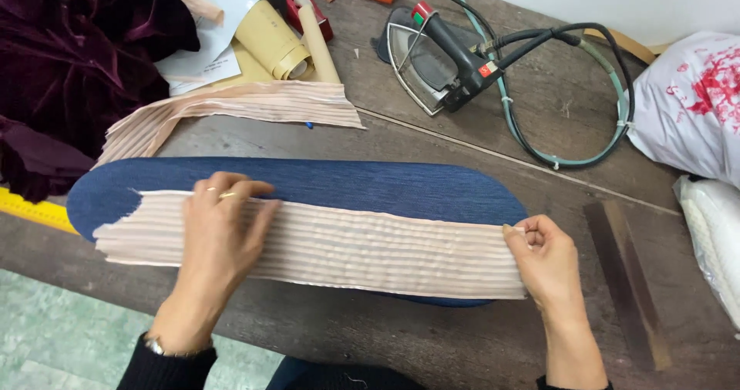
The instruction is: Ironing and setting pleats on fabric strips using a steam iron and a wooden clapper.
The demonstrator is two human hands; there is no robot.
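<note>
Worn wooden worktable (432,344) beneath both hands. Blue oval pressing board (370,183) under them, lying crosswise. Pale pink pleated fabric strip (347,247) stretched along the board between the hands. Maroon velvet (69,58) beyond the left hand. Iron (443,58) with looped cord beyond the right hand. Left hand (223,232) spread flat, pressing the strip. Right hand (543,259) pinching the strip's end.
</note>
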